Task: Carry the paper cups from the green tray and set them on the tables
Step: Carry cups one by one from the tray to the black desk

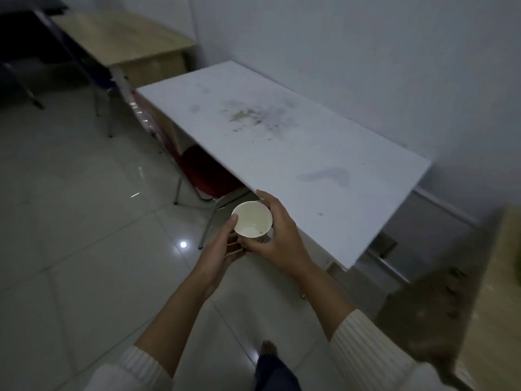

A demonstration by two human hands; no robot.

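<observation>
your left hand (222, 244) and right hand (277, 232) both grip the upright paper cup (251, 219) just beside the white table (282, 153).

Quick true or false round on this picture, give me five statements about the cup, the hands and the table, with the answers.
1. The left hand and right hand both hold the white paper cup. True.
2. The cup stands on the white rectangular table. False: it is held off the tabletop, beside the table's near corner.
3. A red chair sits under the table. True.
4. The tabletop is spotless. False: dark stains mark it.
5. The cup has a lid. False: its top is open.
</observation>
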